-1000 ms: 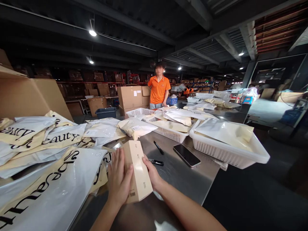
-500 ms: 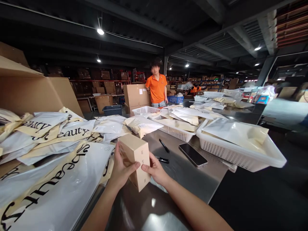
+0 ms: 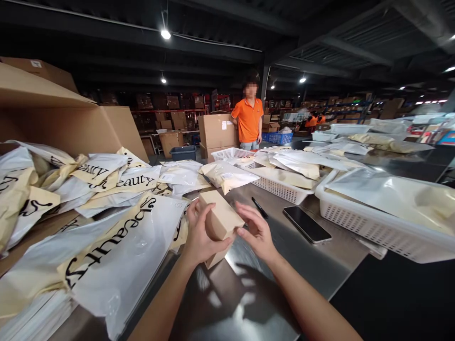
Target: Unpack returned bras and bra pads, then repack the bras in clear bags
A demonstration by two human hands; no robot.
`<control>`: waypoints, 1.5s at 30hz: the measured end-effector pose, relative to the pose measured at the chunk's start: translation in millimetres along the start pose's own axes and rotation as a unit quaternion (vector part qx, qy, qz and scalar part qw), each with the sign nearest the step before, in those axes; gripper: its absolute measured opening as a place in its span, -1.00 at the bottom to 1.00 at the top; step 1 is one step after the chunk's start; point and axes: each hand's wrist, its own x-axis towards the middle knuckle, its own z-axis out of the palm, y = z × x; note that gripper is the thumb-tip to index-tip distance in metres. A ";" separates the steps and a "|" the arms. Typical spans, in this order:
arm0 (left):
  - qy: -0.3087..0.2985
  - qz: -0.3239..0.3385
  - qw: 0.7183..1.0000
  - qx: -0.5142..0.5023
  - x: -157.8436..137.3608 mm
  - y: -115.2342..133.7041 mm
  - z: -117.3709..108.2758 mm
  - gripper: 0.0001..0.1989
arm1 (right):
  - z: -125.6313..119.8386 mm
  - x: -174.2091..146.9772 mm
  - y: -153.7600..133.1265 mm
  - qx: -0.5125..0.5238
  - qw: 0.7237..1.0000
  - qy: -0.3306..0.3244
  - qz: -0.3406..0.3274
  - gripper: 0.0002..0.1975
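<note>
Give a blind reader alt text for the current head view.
The left hand grips a beige box over a metal table, the right hand alongside. Printed bags lie left, a phone and white baskets right; another person in orange stands beyond.

Bare at the left hand and at the right hand, bare too along both forearms. Slim at the wrists, broadening smoothly further up. Slender and slightly tapering at the fingers, rounded at the tips.

Oblong beige box, tilted, seemingly closed
</note>
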 end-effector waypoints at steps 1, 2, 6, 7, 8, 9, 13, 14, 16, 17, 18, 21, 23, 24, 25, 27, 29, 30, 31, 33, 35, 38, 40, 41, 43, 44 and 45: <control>0.004 0.007 1.000 0.007 -0.6 -0.1 1.1 -0.17 | -1.7 1.8 -3.2 -0.028 0.999 -0.016 -0.016 -0.65; 0.006 0.013 1.000 0.008 -1.0 -0.6 1.8 -0.18 | -3.0 3.3 -6.3 -0.053 0.998 -0.033 -0.030 -0.70; -0.006 0.037 0.999 0.005 -1.7 -5.2 1.4 -0.17 | -6.1 5.6 -16.3 -0.110 0.989 -0.069 -0.073 -0.71; -0.011 0.046 0.999 0.010 -1.8 -6.8 1.0 -0.16 | -6.7 5.5 -18.4 -0.115 0.987 -0.072 -0.081 -0.70; -0.015 0.056 0.998 0.016 -1.9 -8.7 0.6 -0.15 | -7.2 5.4 -20.5 -0.117 0.986 -0.075 -0.089 -0.68; -0.019 0.066 0.997 0.025 -2.0 -10.9 0.4 -0.15 | -7.6 5.3 -22.5 -0.116 0.986 -0.077 -0.096 -0.67; -0.033 0.092 0.994 0.038 -2.2 -18.8 0.0 -0.16 | -6.9 5.3 -29.4 -0.109 0.985 -0.077 -0.114 -0.66; -0.037 0.096 0.994 0.037 -2.4 -19.9 -0.4 -0.17 | -6.3 5.0 -30.7 -0.110 0.984 -0.073 -0.118 -0.66; -0.044 0.103 0.993 0.032 -3.1 -20.6 -1.5 -0.17 | -5.0 4.1 -32.7 -0.113 0.983 -0.068 -0.125 -0.66; -0.048 0.106 0.993 0.031 -3.5 -20.4 -2.1 -0.17 | -4.4 3.4 -33.4 -0.114 0.983 -0.067 -0.129 -0.65; -0.051 0.107 0.993 0.030 -3.8 -20.1 -2.7 -0.17 | -4.0 2.7 -33.9 -0.115 0.982 -0.068 -0.132 -0.65; -0.060 0.106 0.992 0.029 -4.0 -19.3 -3.9 -0.16 | -3.8 1.4 -34.9 -0.115 0.981 -0.069 -0.141 -0.64; -0.066 0.106 0.992 0.027 -3.8 -19.0 -4.1 -0.16 | -4.3 1.7 -35.7 -0.118 0.980 -0.069 -0.145 -0.64; -0.069 0.106 0.992 0.025 -3.7 -18.8 -4.0 -0.15 | -4.7 2.1 -36.1 -0.120 0.980 -0.068 -0.146 -0.64; -0.070 0.107 0.991 0.023 -3.7 -18.6 -3.9 -0.14 | -5.1 2.5 -36.6 -0.122 0.979 -0.068 -0.146 -0.64; -0.075 0.107 0.991 0.020 -4.0 -17.9 -3.5 -0.14 | -5.7 3.0 -37.1 -0.127 0.979 -0.069 -0.145 -0.66; -0.078 0.105 0.991 0.018 -4.5 -17.2 -3.2 -0.13 | -5.8 3.0 -37.2 -0.131 0.978 -0.068 -0.145 -0.68; -0.080 0.102 0.991 0.016 -4.8 -16.9 -3.2 -0.13 | -5.6 2.7 -37.2 -0.133 0.978 -0.066 -0.145 -0.69; -0.083 0.100 0.991 0.014 -5.0 -16.5 -3.2 -0.13 | -5.2 2.4 -37.2 -0.135 0.978 -0.063 -0.147 -0.69; -0.089 0.095 0.992 0.004 -5.3 -15.9 -3.4 -0.14 | -4.4 1.9 -37.5 -0.138 0.977 -0.058 -0.153 -0.71; -0.097 0.090 0.991 -0.009 -5.5 -15.4 -3.6 -0.15 | -3.7 1.7 -38.6 -0.141 0.976 -0.055 -0.158 -0.72; -0.105 0.083 0.991 -0.018 -5.9 -15.1 -3.2 -0.16 | -3.3 2.1 -40.8 -0.144 0.975 -0.048 -0.164 -0.75; -0.107 0.079 0.991 -0.018 -6.1 -15.3 -2.7 -0.16 | -3.4 2.6 -41.5 -0.147 0.974 -0.045 -0.167 -0.77; -0.106 0.080 0.991 -0.017 -6.2 -15.4 -2.5 -0.15 | -3.4 2.9 -41.4 -0.150 0.973 -0.045 -0.168 -0.77; -0.105 0.081 0.991 -0.016 -6.3 -15.5 -2.3 -0.16 | -3.2 3.5 -40.0 -0.156 0.970 -0.043 -0.181 -0.80; -0.106 0.081 0.991 -0.016 -6.4 -15.4 -2.4 -0.16 | -3.0 3.8 -39.0 -0.158 0.967 -0.040 -0.194 -0.81; -0.106 0.081 0.991 -0.017 -6.5 -15.2 -2.6 -0.17 | -2.8 4.1 -38.0 -0.159 0.964 -0.036 -0.208 -0.82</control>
